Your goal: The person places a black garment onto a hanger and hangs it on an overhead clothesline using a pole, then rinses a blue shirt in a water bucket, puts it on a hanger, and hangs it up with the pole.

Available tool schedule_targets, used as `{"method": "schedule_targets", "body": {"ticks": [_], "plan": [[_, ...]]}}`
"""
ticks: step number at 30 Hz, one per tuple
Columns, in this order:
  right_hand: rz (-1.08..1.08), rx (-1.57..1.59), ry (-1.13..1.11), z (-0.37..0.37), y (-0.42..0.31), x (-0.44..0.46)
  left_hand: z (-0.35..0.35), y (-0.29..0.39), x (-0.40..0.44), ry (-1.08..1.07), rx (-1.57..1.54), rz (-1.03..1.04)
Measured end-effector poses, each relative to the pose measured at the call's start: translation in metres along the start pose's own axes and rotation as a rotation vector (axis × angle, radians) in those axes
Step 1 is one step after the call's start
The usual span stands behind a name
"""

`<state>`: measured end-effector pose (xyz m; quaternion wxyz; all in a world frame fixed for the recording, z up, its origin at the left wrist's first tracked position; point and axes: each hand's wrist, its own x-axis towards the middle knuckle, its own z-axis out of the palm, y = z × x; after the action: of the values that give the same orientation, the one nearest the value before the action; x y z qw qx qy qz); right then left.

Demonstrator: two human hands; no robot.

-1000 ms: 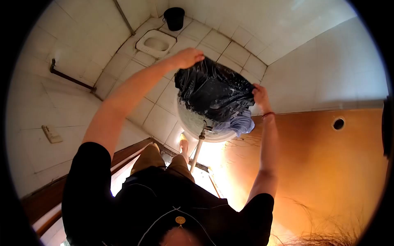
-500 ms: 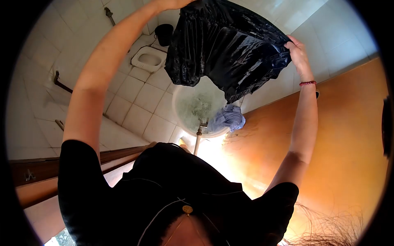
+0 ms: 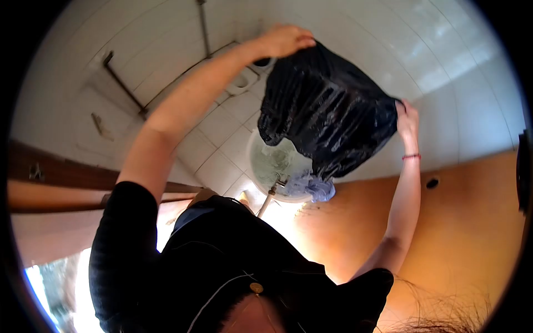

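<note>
black, wet and shiny, the garment [image 3: 333,105] hangs in the air above the basin [image 3: 254,165], from our view covering its far right part. our left hand [image 3: 286,40], farther off than the basin, pinches one upper corner; our right hand [image 3: 408,117], out to the right of the basin, grips the other. the two hands stand well apart, so the top edge is drawn fairly straight between them, while creases run down the cloth and its lower edge hangs loose, bunched on the left.

to hold it well, we would judge it best to keep a firm grip on both corners, since soaked cloth is likely heavy and slippery, and to keep the hem over the basin so drips land in the cloudy water [image 3: 275,157]. we should mind the tap [image 3: 281,182] at the basin's near side, which could snag a fold, and the blue cloth [image 3: 319,188] draped on the basin's right rim. whether the hem touches that cloth, we cannot tell.
</note>
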<state>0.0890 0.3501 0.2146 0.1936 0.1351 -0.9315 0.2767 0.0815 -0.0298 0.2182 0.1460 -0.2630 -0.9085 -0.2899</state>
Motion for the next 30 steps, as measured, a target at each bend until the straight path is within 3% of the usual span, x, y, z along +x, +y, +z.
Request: {"method": "schedule_targets", "body": {"ticks": [2,4,6,8,13,17,21,25,26,30], "plan": [[-0.002,0.064,-0.116,0.019,-0.015,-0.005,0.022,-0.008,-0.031,0.051,-0.005,-0.039],[0.019,0.219,0.004,0.043,-0.033,-0.019,0.044,-0.016,-0.061,0.076,-0.124,-0.087],[0.169,0.45,-0.083,0.068,-0.041,-0.033,0.057,-0.011,-0.097,0.068,-0.267,-0.177],[0.11,0.545,-0.201,0.09,-0.055,-0.046,0.073,-0.009,-0.135,0.07,-0.268,-0.154],[-0.129,0.475,-0.413,0.099,-0.144,-0.075,0.078,0.028,-0.229,0.161,-0.443,-0.307],[-0.35,0.489,-0.535,0.124,-0.215,-0.115,0.081,0.031,-0.315,0.129,-0.498,-0.267],[-0.482,0.383,-0.692,0.152,-0.292,-0.192,0.082,0.051,-0.438,0.021,-0.525,-0.22],[-0.521,0.316,-0.791,0.193,-0.36,-0.287,0.087,0.067,-0.578,-0.097,-0.591,-0.328],[-0.391,0.405,-0.869,0.164,-0.306,-0.236,0.103,0.089,-0.501,-0.149,-0.655,-0.396],[-0.452,0.502,-1.004,0.24,-0.393,-0.371,0.096,0.077,-0.705,0.012,-0.389,-0.626]]}}
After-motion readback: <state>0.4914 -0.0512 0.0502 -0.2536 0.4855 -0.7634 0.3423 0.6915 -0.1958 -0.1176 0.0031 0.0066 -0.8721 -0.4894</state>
